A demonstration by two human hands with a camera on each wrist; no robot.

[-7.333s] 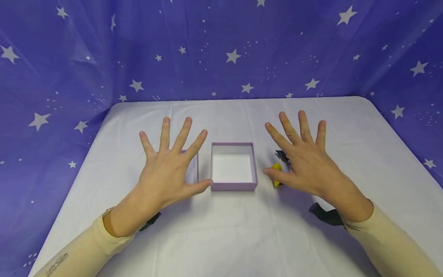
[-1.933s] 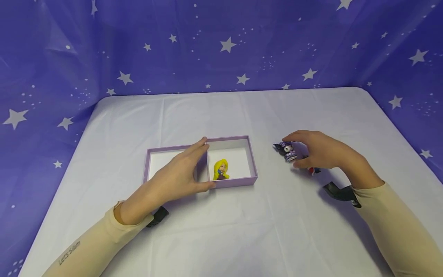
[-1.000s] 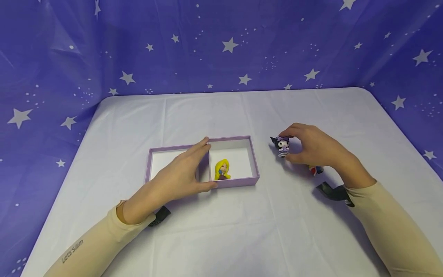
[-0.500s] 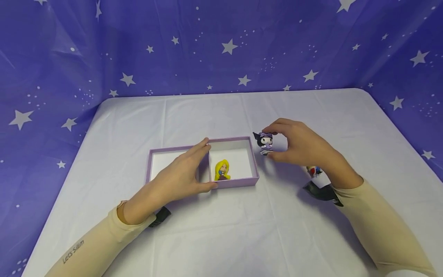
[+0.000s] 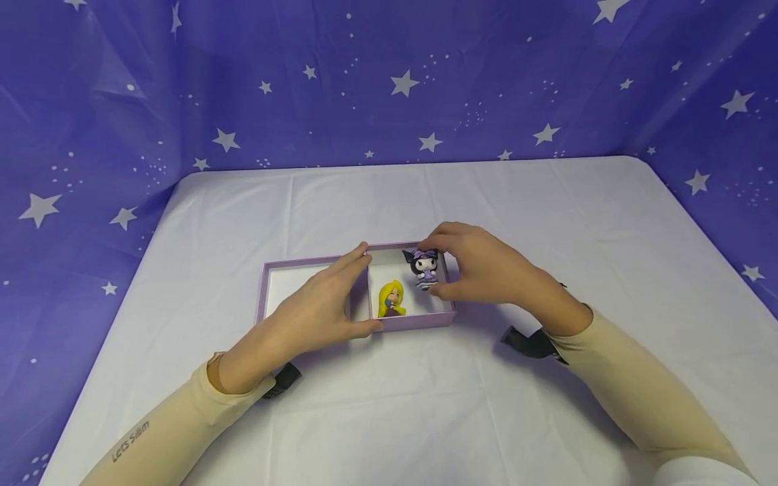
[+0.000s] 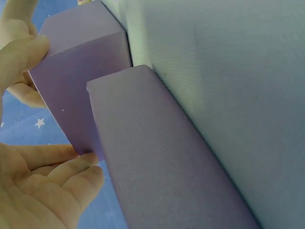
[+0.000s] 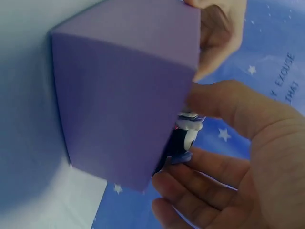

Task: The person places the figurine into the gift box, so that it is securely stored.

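My right hand (image 5: pixel 495 270) pinches a small black-hooded figurine (image 5: pixel 424 270) in a purple dress, upright, above the right part of the purple box (image 5: pixel 419 322). The right wrist view shows part of that figurine (image 7: pixel 188 131) behind the box wall, between thumb and fingers. Inside the box, near its front left corner, sits a yellow-haired figurine (image 5: pixel 392 300). My left hand (image 5: pixel 310 304) steadies this box at its left side, thumb on the front wall and fingertips at the back rim. Beneath that hand lies a second lilac tray (image 5: pixel 263 290), partly hidden.
A white cloth (image 5: pixel 389 412) covers the table. Behind it hangs a purple curtain (image 5: pixel 352 121) with white stars. Black wrist-camera mounts (image 5: pixel 529 342) stick out below both forearms. A small dark tip (image 5: pixel 563 285) shows past the right wrist.
The yellow-haired figurine went into the box earlier. My right hand then took up the black-hooded figurine and carried it left over the box. My left hand moved onto the box and stays there.
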